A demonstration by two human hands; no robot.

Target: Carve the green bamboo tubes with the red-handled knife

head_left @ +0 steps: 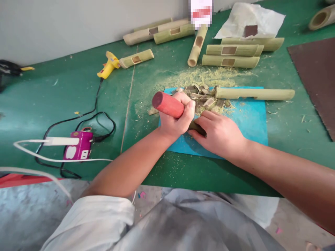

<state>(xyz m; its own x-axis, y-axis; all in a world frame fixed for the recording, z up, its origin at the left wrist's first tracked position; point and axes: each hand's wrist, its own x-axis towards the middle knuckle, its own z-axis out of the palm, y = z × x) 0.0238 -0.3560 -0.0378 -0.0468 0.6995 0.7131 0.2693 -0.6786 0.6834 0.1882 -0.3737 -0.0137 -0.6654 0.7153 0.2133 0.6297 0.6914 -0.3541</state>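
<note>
My left hand (pixel 176 120) is wrapped round the red wooden handle (pixel 168 104) of a tool whose working end is hidden under the fingers. My right hand (pixel 219 134) presses down on a dark green bamboo piece (pixel 196 128), fingers curled over it, on a blue cutting mat (pixel 248 120). Just behind both hands lies a heap of cut bamboo chips (pixel 205 97). A long bamboo tube (pixel 255 93) lies across the mat's far edge.
Several notched bamboo tubes (pixel 230 55) lie at the back of the green table (pixel 52 101), amid sawdust (pixel 199 75). A yellow glue gun (pixel 108 65) and a purple power strip (pixel 77 148) with cables sit at left. A brown board (pixel 318 75) lies at right.
</note>
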